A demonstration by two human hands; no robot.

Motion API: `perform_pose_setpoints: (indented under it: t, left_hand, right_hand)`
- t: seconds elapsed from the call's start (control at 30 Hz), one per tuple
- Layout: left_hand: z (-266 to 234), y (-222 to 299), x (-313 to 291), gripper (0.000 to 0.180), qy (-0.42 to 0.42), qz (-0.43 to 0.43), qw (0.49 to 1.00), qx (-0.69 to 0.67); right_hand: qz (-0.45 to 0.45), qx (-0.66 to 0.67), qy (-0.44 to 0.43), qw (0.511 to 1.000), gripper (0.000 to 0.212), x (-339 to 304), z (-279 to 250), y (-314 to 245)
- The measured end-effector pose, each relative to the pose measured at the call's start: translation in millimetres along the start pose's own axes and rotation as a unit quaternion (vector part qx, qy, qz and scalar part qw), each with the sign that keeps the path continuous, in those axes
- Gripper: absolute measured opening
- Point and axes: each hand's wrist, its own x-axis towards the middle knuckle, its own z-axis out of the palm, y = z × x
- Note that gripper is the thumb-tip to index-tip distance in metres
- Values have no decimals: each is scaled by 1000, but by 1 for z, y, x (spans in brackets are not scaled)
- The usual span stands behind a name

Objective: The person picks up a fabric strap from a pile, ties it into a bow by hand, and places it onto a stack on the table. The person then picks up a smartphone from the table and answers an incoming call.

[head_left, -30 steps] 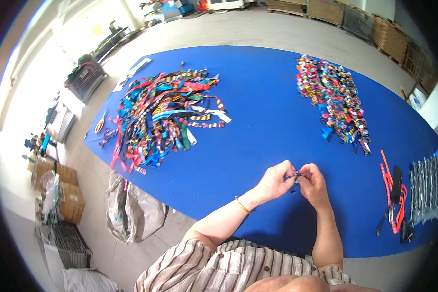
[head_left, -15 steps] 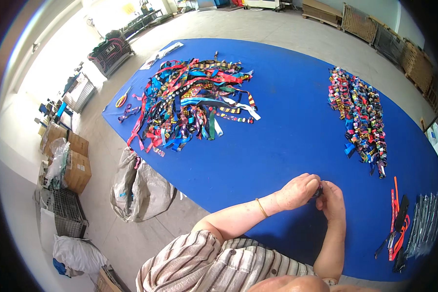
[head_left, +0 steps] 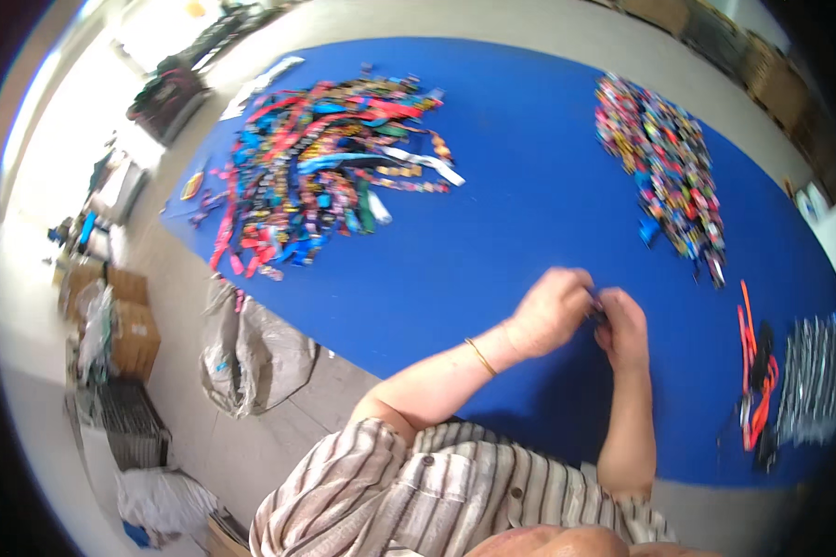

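Observation:
My left hand (head_left: 550,313), with a yellow bangle (head_left: 479,356) at its wrist, is closed at the fingertips over the blue table (head_left: 511,186). Close by on its right, my right hand (head_left: 626,327) has its fingers curled in toward the left one. Between the fingertips of both shows a small dark thing (head_left: 598,317), mostly covered and blurred, so its kind is unclear. Far left on the table lies a loose heap of colourful patterned straps (head_left: 334,153). At the far right are rows of small multicoloured bundles (head_left: 664,172), packed close together.
Scissors (head_left: 192,185) lie at the table's left corner. Orange and black straps (head_left: 758,371) and a stack of clear plastic packets (head_left: 813,381) lie near the right edge. A pale sack (head_left: 251,348) stands on the floor by the table, with cardboard boxes (head_left: 132,330) farther left.
The whole view has shifted, so the table and its things sit higher and farther left. Both hands remain together around the small dark thing, their fingers slightly changed in position.

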Motion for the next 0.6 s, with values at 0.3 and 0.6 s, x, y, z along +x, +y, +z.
perform_pose_setpoints:
  t: [0.3,0.6]
  left_hand:
    - [4,0,10,21,20,14,999,26]
    - [9,-1,-4,17,-94,-322,852,-401]
  right_hand:
    - [-201,-147,181,951,21,16,3,11]
    - [-355,-233,193,884,14,7,2,16]
